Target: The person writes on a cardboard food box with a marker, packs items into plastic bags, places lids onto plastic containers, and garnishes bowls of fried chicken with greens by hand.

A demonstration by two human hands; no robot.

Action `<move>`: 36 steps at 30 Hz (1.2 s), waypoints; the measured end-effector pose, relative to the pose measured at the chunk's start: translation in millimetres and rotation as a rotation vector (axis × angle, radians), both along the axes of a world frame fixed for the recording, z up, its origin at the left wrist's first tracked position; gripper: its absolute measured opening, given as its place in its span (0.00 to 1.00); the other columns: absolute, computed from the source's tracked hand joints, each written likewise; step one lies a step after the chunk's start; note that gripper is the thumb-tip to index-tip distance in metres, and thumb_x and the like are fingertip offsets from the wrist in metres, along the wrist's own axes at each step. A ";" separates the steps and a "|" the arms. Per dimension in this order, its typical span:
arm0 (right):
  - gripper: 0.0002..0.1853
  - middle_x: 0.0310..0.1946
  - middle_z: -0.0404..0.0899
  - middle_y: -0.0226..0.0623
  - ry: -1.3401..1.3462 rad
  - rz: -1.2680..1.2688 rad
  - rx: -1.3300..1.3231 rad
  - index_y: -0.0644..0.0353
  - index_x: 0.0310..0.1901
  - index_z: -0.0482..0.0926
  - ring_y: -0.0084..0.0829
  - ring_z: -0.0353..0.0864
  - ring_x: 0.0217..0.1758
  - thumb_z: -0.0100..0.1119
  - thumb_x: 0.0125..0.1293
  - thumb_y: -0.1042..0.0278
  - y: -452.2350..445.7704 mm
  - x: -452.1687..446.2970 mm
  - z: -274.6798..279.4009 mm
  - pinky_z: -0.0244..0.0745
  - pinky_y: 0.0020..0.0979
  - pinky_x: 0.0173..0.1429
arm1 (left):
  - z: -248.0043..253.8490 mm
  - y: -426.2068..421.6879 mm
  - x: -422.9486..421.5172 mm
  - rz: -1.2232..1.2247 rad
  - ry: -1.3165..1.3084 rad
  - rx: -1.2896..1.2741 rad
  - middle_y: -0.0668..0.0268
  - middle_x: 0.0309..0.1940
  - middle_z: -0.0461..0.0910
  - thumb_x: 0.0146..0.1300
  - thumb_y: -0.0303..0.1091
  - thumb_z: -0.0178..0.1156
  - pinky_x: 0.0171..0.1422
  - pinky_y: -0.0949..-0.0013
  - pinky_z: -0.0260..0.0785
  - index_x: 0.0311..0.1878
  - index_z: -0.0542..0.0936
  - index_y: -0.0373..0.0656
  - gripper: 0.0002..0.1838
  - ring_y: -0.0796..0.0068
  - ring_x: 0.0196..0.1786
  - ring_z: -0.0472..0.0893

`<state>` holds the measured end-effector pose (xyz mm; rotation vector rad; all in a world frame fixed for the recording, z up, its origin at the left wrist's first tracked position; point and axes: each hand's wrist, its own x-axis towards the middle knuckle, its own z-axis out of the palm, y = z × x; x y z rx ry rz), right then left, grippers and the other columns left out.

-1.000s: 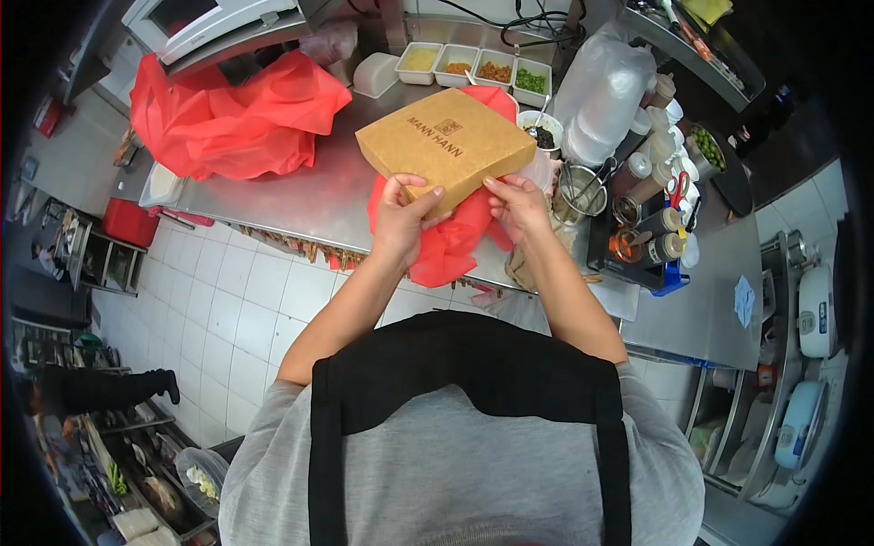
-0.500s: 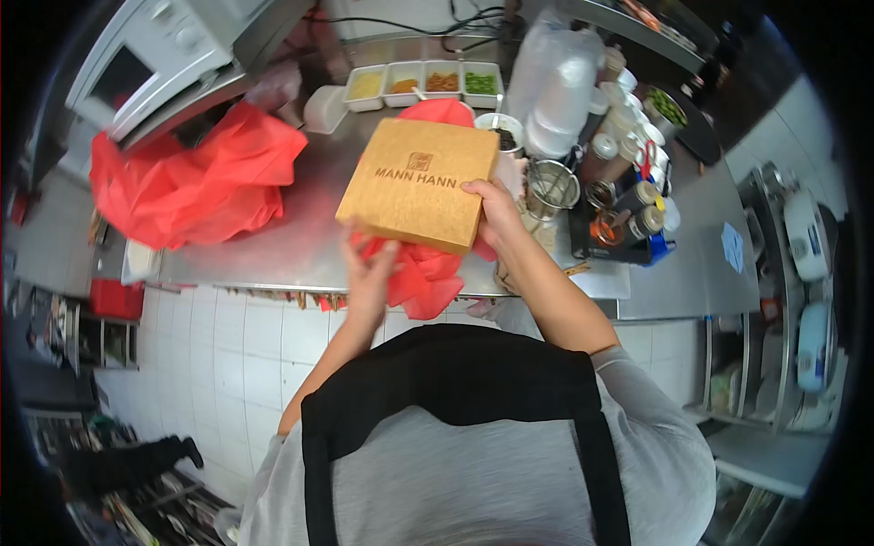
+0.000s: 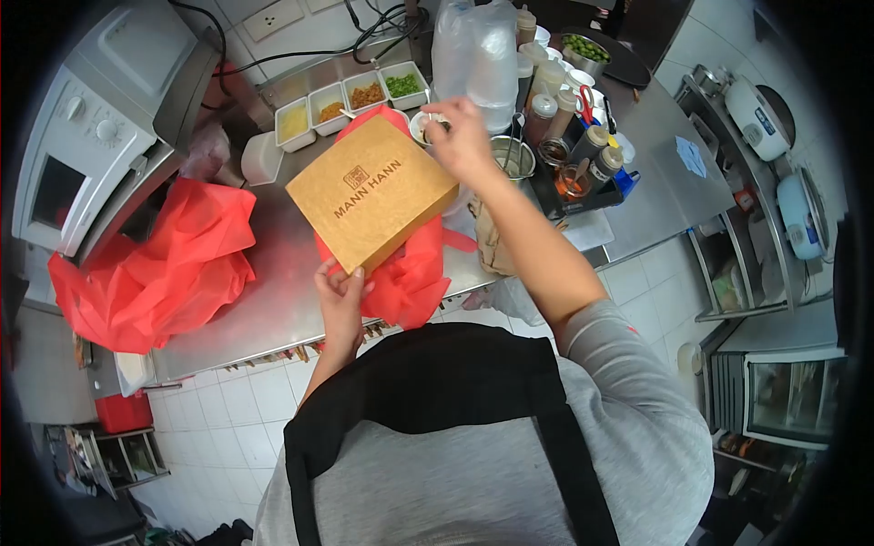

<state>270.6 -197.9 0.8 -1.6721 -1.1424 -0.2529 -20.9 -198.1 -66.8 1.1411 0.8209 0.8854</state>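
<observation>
A brown cardboard box (image 3: 371, 196) printed "MANN HANN" rests on a red plastic bag (image 3: 410, 289) spread over the metal counter. At the box's near corner, my left hand (image 3: 339, 296) grips with thumb and fingertips. My right hand (image 3: 464, 144) hovers by the box's far right corner, apart from it, with bent fingers spread and nothing visible in them. Partly behind that hand is a small white bowl (image 3: 417, 127).
Left on the counter lies another red bag (image 3: 182, 264), below a white microwave (image 3: 100, 127). White tubs of toppings (image 3: 366, 94) line the back. Stacked clear plastic containers (image 3: 478, 64), a metal strainer (image 3: 514, 159) and a black tray of bottles (image 3: 583, 187) stand to the right.
My right hand has let go of the box's right side and moved up and away. The box has turned in view, and my left hand has come onto its near corner.
</observation>
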 end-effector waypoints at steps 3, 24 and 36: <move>0.06 0.35 0.78 0.34 -0.045 -0.046 0.137 0.57 0.39 0.81 0.27 0.78 0.37 0.61 0.60 0.72 -55.8 24.4 42.0 0.73 0.24 0.44 | 16.3 21.3 -19.4 0.178 0.698 0.649 0.54 0.49 0.70 0.60 0.35 0.62 0.56 0.62 0.69 0.56 0.67 0.41 0.22 0.62 0.56 0.71; 0.07 0.32 0.79 0.30 0.117 -0.100 0.433 0.67 0.41 0.79 0.18 0.77 0.33 0.58 0.61 0.80 -189.6 177.9 161.6 0.74 0.20 0.38 | 75.1 100.5 100.1 -0.420 1.202 1.147 0.59 0.75 0.40 0.60 0.63 0.50 0.74 0.43 0.31 0.73 0.50 0.60 0.41 0.56 0.76 0.39; 0.09 0.36 0.80 0.29 -0.754 0.053 0.135 0.63 0.39 0.80 0.20 0.78 0.37 0.56 0.58 0.84 -94.8 145.4 269.6 0.74 0.22 0.42 | 125.0 43.3 17.6 0.085 0.588 1.192 0.55 0.66 0.64 0.59 0.36 0.56 0.74 0.53 0.45 0.57 0.75 0.39 0.22 0.52 0.73 0.55</move>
